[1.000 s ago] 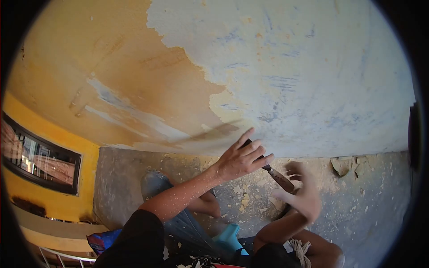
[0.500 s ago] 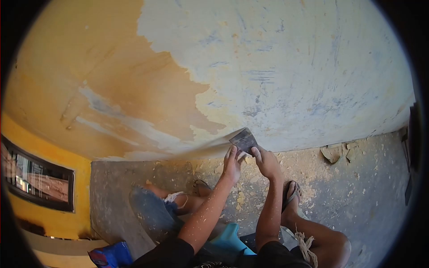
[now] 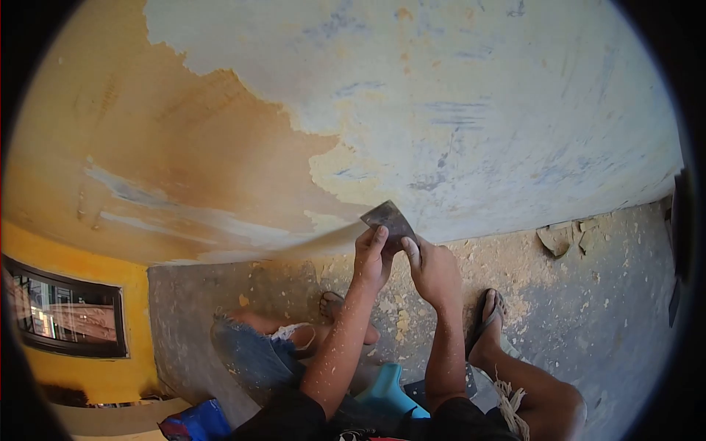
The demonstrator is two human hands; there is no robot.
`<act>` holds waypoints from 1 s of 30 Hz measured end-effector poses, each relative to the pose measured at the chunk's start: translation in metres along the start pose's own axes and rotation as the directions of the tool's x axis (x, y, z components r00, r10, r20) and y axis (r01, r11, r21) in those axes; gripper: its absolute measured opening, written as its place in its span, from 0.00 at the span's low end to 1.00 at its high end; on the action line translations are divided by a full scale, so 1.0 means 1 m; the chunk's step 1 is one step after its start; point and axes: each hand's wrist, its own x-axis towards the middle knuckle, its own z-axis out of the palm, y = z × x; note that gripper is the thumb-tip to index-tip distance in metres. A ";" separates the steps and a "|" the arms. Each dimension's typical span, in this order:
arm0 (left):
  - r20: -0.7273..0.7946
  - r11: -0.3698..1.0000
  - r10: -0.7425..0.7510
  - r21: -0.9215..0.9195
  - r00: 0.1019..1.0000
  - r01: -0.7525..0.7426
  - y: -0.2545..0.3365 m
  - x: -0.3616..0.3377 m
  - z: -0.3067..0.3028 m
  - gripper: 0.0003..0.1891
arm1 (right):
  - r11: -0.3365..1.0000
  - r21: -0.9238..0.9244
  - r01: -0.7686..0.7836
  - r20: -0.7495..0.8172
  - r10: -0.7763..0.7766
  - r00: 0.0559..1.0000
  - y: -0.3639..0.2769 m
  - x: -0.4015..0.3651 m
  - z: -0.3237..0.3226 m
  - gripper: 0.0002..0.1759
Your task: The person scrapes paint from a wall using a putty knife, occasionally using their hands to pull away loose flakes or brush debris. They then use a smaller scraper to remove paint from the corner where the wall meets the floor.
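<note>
With both hands I grip a flat, dark scraper blade in front of the lower wall. My left hand is closed on its near left side, the thumb lying across the blade's face. My right hand pinches the near right corner, and that thumb also points up along it. The blade's far edge is at or close to the wall; actual contact is hard to tell. To the left, ragged orange-tan paint borders the pale, scraped area. Paint flecks dot my forearms.
Paint chips cover the concrete floor along the wall. Larger peeled pieces lie to the right. Below me is a light-blue plastic object, and a blue packet is at lower left. A dark-framed window is set in the yellow wall.
The scraper has tilted and its far corner has shifted slightly left and up in view. Both hands stay closed on it. The camera view has turned a little, sliding the wall marks.
</note>
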 end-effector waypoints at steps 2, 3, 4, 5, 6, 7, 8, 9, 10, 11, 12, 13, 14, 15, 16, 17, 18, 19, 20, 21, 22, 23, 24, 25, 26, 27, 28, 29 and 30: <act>-0.048 0.998 -0.053 0.020 0.997 0.054 -0.008 0.002 0.000 0.12 | 0.997 0.067 0.042 -0.004 -0.042 0.999 0.017 0.004 0.005 0.22; -0.058 0.997 -0.065 0.032 0.996 0.067 -0.019 0.000 0.001 0.12 | 0.997 0.071 0.027 -0.014 -0.026 1.000 0.032 0.005 0.007 0.23; -0.138 0.994 -0.098 0.037 0.986 0.104 -0.024 -0.004 0.012 0.13 | 0.997 0.070 0.039 -0.026 -0.037 0.999 0.032 0.003 0.003 0.23; -0.117 0.996 -0.086 0.015 0.989 0.089 -0.024 -0.005 0.017 0.13 | 0.997 0.075 -0.009 0.000 0.009 1.000 0.031 0.000 -0.002 0.24; -0.101 0.997 -0.077 -0.010 0.992 0.077 -0.023 -0.005 0.021 0.13 | 0.995 0.076 -0.061 0.031 0.059 0.998 0.031 0.000 -0.004 0.24; -0.109 0.997 -0.081 -0.013 0.991 0.080 -0.022 -0.005 0.020 0.13 | 0.998 0.054 -0.033 0.005 0.033 0.999 0.030 0.000 -0.002 0.25; -0.080 0.997 -0.079 -0.005 0.994 0.078 -0.020 -0.006 0.016 0.12 | 0.998 0.053 -0.045 0.024 0.044 0.999 0.032 -0.002 0.002 0.25; -0.046 0.997 -0.080 0.005 0.996 0.080 -0.019 -0.006 0.014 0.11 | 0.997 0.055 -0.056 0.019 0.055 0.998 0.034 -0.002 0.006 0.25; -0.052 0.996 -0.091 0.009 0.995 0.091 -0.019 -0.004 0.015 0.11 | 0.996 0.059 -0.064 0.003 0.064 0.998 0.034 0.002 0.009 0.25; -0.064 0.997 -0.071 -0.021 0.995 0.070 -0.020 -0.003 0.016 0.10 | 0.995 0.066 -0.076 0.010 0.075 0.997 0.035 0.004 0.010 0.25; -0.080 0.998 -0.053 -0.050 0.995 0.049 -0.021 -0.004 0.017 0.10 | 0.997 0.045 -0.055 -0.003 0.055 0.998 0.035 0.003 0.008 0.25; -0.068 0.998 -0.054 -0.048 0.996 0.051 -0.021 -0.003 0.019 0.10 | 0.999 0.023 -0.034 -0.017 0.035 0.999 0.034 0.003 0.006 0.24; -0.077 0.997 -0.068 -0.044 0.995 0.065 -0.025 -0.003 0.018 0.10 | 0.998 0.029 -0.047 -0.007 0.048 0.999 0.032 0.003 0.003 0.24; -0.079 0.996 -0.037 -0.084 0.996 0.030 -0.030 -0.001 0.017 0.10 | 0.999 -0.002 -0.043 -0.003 0.043 0.999 0.029 0.004 -0.002 0.24; -0.079 0.993 -0.004 -0.121 0.997 -0.006 -0.030 0.001 0.020 0.10 | 0.999 -0.030 -0.036 -0.002 0.036 0.999 0.025 0.005 -0.007 0.24; -0.061 0.993 0.009 -0.118 0.998 -0.017 -0.026 0.001 0.021 0.12 | 0.999 -0.017 -0.044 -0.001 0.044 0.999 0.020 0.006 -0.011 0.24; -0.062 0.994 0.000 -0.107 0.998 -0.007 -0.022 0.001 0.017 0.12 | 1.000 0.006 -0.019 0.002 0.019 1.000 0.014 0.007 -0.015 0.24; -0.094 0.995 0.008 -0.094 0.996 -0.017 -0.018 0.002 0.014 0.12 | 1.000 0.026 0.007 0.002 -0.007 1.000 0.010 0.007 -0.017 0.24; -0.121 0.996 0.017 -0.085 0.992 -0.028 -0.017 0.003 0.012 0.13 | 1.000 0.032 0.002 -0.003 -0.002 1.000 0.009 0.006 -0.017 0.24; -0.141 0.991 0.008 -0.135 0.990 -0.027 -0.016 0.002 0.013 0.10 | 0.999 0.034 0.013 -0.007 -0.013 1.000 0.007 0.005 -0.017 0.24; -0.139 0.991 0.005 -0.132 0.990 -0.024 -0.018 0.001 0.013 0.10 | 0.999 0.035 0.028 -0.009 -0.028 1.000 0.005 0.003 -0.017 0.24; -0.109 0.995 -0.010 -0.100 0.994 -0.001 -0.021 -0.001 0.013 0.10 | 0.999 0.038 0.030 -0.012 -0.030 0.999 0.016 0.001 -0.011 0.24; -0.076 0.998 -0.020 -0.068 0.997 0.014 -0.025 0.000 0.012 0.10 | 0.998 0.056 0.007 -0.017 -0.006 1.000 0.035 0.003 -0.001 0.23; -0.131 0.996 -0.050 -0.081 0.990 0.039 -0.030 -0.001 0.018 0.10 | 0.997 0.075 -0.010 -0.022 0.012 1.000 0.038 0.004 0.001 0.23; -0.176 0.997 -0.051 -0.061 0.983 0.040 -0.033 -0.004 0.022 0.10 | 0.997 0.076 0.005 -0.030 -0.003 1.000 0.036 0.005 0.003 0.23; -0.204 0.997 -0.018 -0.073 0.979 0.003 -0.024 -0.001 0.032 0.10 | 0.998 0.059 -0.001 -0.022 0.002 1.000 0.029 0.006 -0.001 0.23; -0.241 0.996 0.004 -0.087 0.971 -0.026 -0.018 0.000 0.035 0.11 | 0.999 0.042 -0.015 -0.006 0.015 1.000 0.023 0.006 -0.005 0.23; -0.135 0.992 0.042 -0.109 0.990 -0.057 -0.012 0.006 0.021 0.11 | 0.997 0.020 0.073 -0.087 -0.071 0.994 0.013 0.005 -0.001 0.23; -0.044 0.988 0.073 -0.130 0.996 -0.078 -0.003 0.009 0.005 0.11 | 0.998 0.024 0.056 -0.059 -0.055 0.997 0.005 0.002 -0.002 0.23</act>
